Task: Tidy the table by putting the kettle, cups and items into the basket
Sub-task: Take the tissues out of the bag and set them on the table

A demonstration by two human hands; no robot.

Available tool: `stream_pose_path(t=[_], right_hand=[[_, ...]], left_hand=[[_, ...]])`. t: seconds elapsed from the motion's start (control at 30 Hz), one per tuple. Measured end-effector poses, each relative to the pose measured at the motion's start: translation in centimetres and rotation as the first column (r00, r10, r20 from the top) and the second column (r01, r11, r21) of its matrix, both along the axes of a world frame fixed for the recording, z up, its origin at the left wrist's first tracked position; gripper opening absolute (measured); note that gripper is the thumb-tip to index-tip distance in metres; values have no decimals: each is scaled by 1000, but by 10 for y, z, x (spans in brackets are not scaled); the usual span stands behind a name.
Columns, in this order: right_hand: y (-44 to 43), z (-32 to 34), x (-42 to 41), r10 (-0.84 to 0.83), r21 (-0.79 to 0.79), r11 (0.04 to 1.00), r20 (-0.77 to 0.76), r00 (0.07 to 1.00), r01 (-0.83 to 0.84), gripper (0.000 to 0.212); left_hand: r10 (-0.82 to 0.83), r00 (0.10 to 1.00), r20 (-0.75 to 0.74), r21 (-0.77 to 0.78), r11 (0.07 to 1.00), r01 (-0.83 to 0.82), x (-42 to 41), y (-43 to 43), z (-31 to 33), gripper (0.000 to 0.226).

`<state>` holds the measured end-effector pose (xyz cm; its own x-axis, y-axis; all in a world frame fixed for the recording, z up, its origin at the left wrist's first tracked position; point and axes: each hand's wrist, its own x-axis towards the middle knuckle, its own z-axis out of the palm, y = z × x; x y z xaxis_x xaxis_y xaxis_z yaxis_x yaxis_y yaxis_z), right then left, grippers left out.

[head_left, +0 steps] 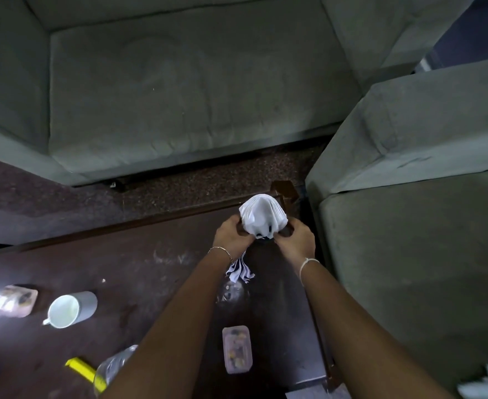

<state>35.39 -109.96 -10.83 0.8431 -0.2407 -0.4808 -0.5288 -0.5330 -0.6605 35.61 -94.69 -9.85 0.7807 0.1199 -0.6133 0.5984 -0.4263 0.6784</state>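
A white cloth [262, 216] (dark-striped lower down), a white cup [70, 309], yellow clip [86, 372], dark brown table [139, 254].

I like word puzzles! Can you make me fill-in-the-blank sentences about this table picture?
1. Both hands, left hand and right hand, hold a bunch of ____ paper napkins.
2. The white ceramic mug lies on its ____.
3. The dark wooden table stands beside grey ____.

Missing words: white; side; sofas
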Motion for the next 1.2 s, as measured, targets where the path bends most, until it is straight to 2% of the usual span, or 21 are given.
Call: stream_pose_path(t=[0.17,0.27,0.47,0.67,0.8,0.9,1.1,1.2], right_hand=[[0,8,-9,-24,14,1000,19,1000,24,38],[2,18,-16,-43,55,998,20,999,42,42],[18,44,-40,-140,108,985,66,988,132,53],[48,60,-92,-196,113,976,108,975,184,62],[81,71,-135,-183,116,979,123,975,169,58],[113,75,-168,-174,133,979,144,974,155,47],[185,70,-224,54,161,984,100,994,-70,49],[212,60,-250,278,41,959,74,958,-281,62]], left_hand=[[-7,1000,28,23,1000,6,-7,1,8,47],[12,999,43,-32,999,-11,-15,5,17,58],[63,994,89,-88,995,-55,-41,20,38,67],[119,987,111,-143,984,-103,-83,56,59,58],[153,980,130,-163,978,-131,-125,97,68,50],[175,974,143,-172,974,-150,-160,136,71,43],[182,976,122,-112,979,-169,-234,215,64,36],[95,990,108,-19,995,-93,-268,243,52,50]])
